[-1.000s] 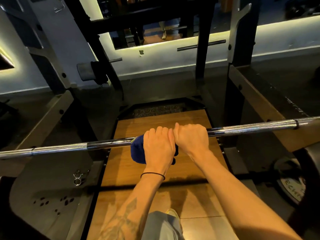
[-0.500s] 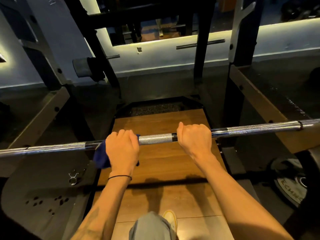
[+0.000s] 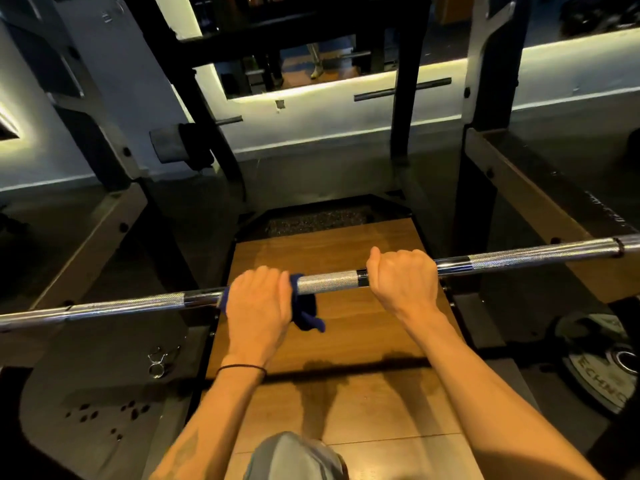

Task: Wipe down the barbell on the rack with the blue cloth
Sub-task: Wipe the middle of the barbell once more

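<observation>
**Barbell wipe, mid-shaft**

Head view: the barbell (image 3: pixel 329 282) lies across the rack (image 3: pixel 491 81), above a wooden platform (image 3: pixel 363 341). The left hand (image 3: pixel 258 306) grips the blue cloth (image 3: pixel 306 311) wrapped round the shaft, one tail hanging loose below. The right hand (image 3: pixel 403 277) clenches the bare bar just beside it, with knurled steel showing between them. Likely risks: the dangling tail slips free if the grip loosens, or an uneven push rolls the bar on its supports.
</observation>
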